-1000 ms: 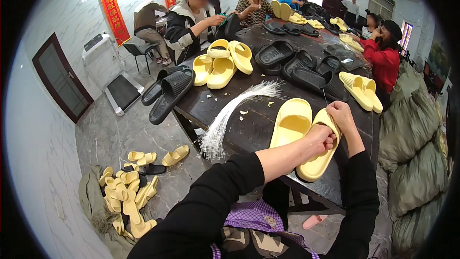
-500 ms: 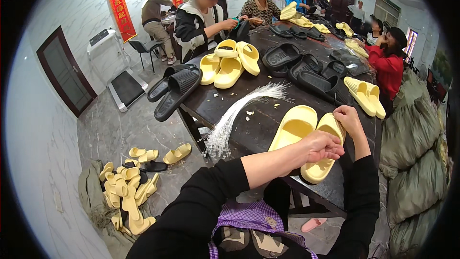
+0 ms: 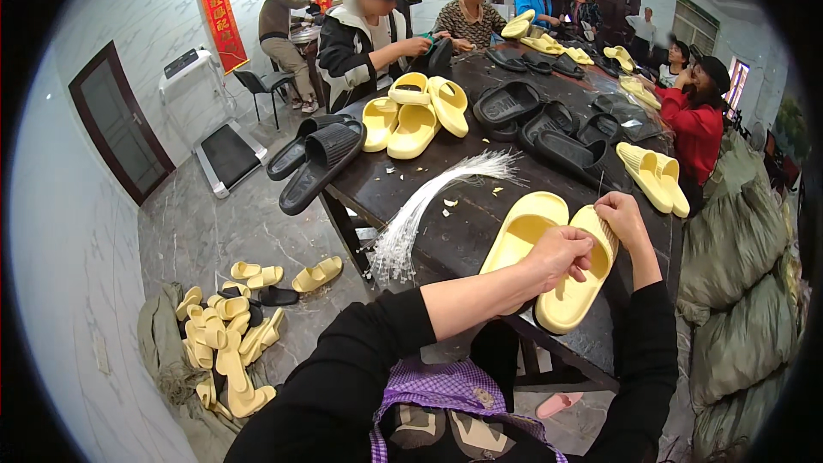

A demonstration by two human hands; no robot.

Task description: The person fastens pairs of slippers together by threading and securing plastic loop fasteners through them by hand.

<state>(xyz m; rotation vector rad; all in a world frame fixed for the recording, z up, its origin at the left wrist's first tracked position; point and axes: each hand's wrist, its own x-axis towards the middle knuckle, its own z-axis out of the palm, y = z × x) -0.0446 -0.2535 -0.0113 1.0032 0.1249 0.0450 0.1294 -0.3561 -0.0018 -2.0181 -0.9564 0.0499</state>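
Observation:
Two pale yellow slippers lie side by side before me on the dark table. Over the right slipper, my left hand is closed with curled fingers near the strap opening; whatever it pinches is too small to make out. At the outer side of the same strap, my right hand pinches a thin strand that sticks up above the fingertips. The left slipper rests untouched, partly covered by my left forearm. Beyond it lies a fanned bundle of thin white plastic ties.
Yellow slippers and black slippers stand across the table. More slippers are heaped on the floor at left. Stuffed sacks line the right side. Several people work around the table; a treadmill stands by the wall.
My left hand has turned and drawn its fingers together, moving slightly left and up from the slipper's footbed. My right hand stays at the strap.

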